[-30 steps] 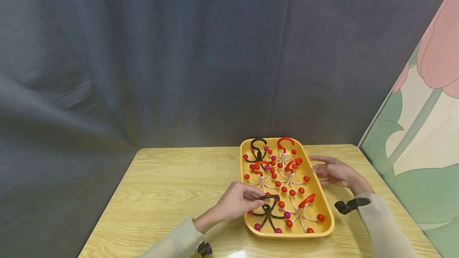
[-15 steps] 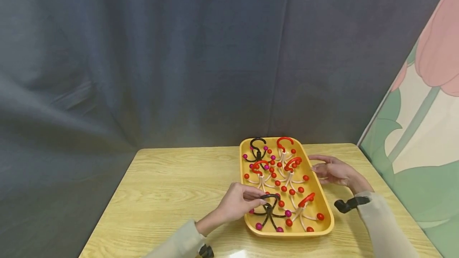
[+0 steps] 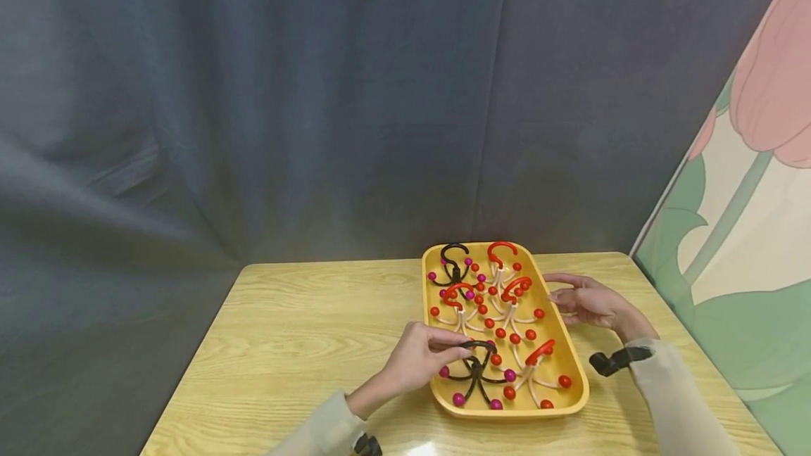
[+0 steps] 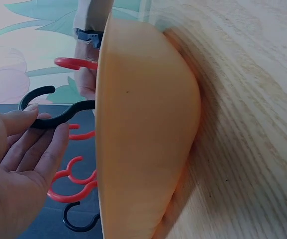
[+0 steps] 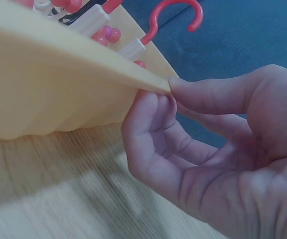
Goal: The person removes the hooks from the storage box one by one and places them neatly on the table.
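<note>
My left hand pinches the hook of a black multi-arm hook hanger at the near left of a yellow tray. Curved arms with magenta ball tips spread from its stem, over the tray floor. In the left wrist view, thumb and fingers meet on the black hook above the rim. On the far side, my right hand pinches the tray's right rim. The right wrist view has the thumb on top of the edge and curled fingers beneath.
Red-hooked hangers with white arms and red balls share the tray, their arms crowding each other. Another black hanger stands at the far left corner. The tray sits on a wooden table, with a dark curtain behind.
The black hanger in my left hand has shifted slightly right within the tray. My right hand keeps its place at the rim.
</note>
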{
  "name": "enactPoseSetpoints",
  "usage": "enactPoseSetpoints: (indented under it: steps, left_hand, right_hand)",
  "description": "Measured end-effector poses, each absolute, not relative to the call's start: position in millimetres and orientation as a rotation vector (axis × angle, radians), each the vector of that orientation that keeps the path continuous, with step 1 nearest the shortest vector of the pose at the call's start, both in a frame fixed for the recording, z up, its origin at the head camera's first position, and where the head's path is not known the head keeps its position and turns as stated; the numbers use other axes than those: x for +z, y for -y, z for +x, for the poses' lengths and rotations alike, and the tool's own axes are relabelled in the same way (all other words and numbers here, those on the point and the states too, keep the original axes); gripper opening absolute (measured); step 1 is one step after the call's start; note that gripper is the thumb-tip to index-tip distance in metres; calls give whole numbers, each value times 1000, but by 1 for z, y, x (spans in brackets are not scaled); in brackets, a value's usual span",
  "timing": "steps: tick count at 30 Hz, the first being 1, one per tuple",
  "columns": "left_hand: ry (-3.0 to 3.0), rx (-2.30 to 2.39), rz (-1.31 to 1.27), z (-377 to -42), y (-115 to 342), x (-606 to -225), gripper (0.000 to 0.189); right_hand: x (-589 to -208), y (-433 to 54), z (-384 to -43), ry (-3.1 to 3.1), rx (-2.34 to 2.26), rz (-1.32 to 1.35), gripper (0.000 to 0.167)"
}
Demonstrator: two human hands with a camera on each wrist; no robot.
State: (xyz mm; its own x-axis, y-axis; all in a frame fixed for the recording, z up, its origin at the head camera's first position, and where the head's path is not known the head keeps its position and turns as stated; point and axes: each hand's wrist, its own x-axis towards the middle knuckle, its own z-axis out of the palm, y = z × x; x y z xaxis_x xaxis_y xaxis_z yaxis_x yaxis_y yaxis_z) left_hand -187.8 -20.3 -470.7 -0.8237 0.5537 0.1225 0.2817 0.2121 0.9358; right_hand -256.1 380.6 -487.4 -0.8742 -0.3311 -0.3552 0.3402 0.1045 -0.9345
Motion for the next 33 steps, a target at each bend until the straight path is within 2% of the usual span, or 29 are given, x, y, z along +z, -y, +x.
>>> enactPoseSetpoints:
  steps: [17,26,33]
  left_hand:
    - [-2273,1661,782,-198,28,-453,23]
    - [-2234,1731,828,-208,33,-438,23]
    - [-2242,1740,871,-213,36,-425,23]
  right_hand:
    - [-489,-381,-258,-1933,-1797,6,63]
    - [-489,-383,-258,-1912,-1809,-2,59]
    - [-490,-382,-258,-1916,-1805,0,62]
